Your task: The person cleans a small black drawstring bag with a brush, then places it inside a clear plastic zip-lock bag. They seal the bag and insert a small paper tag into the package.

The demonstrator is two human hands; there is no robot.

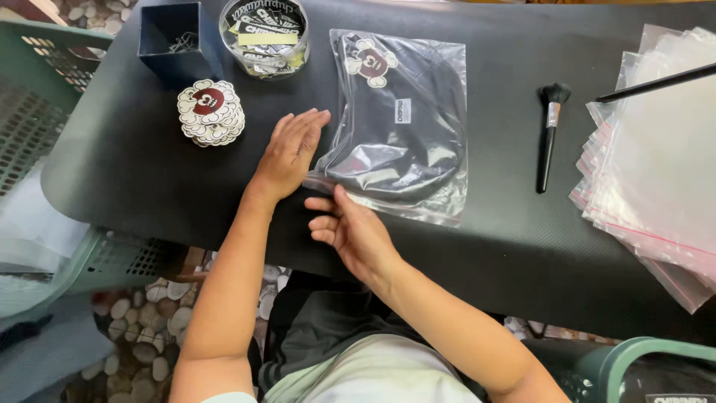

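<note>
A clear plastic bag [406,119] holding a folded black garment with a flower-shaped patch lies flat on the black mat [134,172]. My left hand [289,153] rests palm down, fingers together, against the bag's left edge. My right hand [349,227] sits at the bag's near left corner, thumb touching the plastic, fingers loosely curled and apart. Neither hand grips anything.
A stack of flower-shaped stickers [211,112], a dark blue box [175,37] with clips and a clear round tub [263,33] of labels stand at the far left. A black brush [550,134] lies right of the bag. Empty clear bags [656,172] are piled at the right. Green baskets [45,82] flank the table.
</note>
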